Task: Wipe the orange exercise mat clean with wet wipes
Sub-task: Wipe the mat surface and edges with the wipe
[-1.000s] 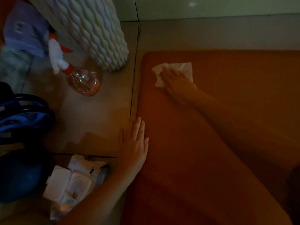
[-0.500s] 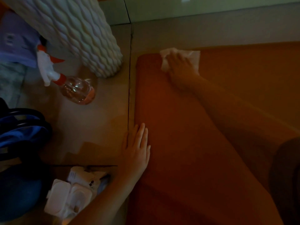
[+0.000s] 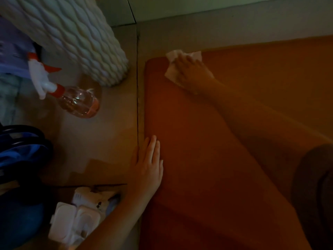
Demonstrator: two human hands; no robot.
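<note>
The orange mat [image 3: 198,141] lies flat, left edge along the floor [image 3: 108,138] seam, long axis unclear; right hand [image 3: 192,73] presses a wipe [image 3: 171,56] flat-fingered onto its far-left corner; left hand [image 3: 147,166] rests flat on that edge.

A home floor: tiles [image 3: 100,138], ribbed white vase [image 3: 81,38], blue bag [image 3: 19,159].

The flat orange exercise mat [image 3: 207,141] looks matt and foam-like. The thin white wet wipe [image 3: 173,64] is crumpled, cloth-like. The clear plastic spray bottle [image 3: 79,102] shines glossy. The tall white vase [image 3: 75,37] carries a rippled, ridged surface. The beige floor tiles [image 3: 100,134] appear smooth.
</note>
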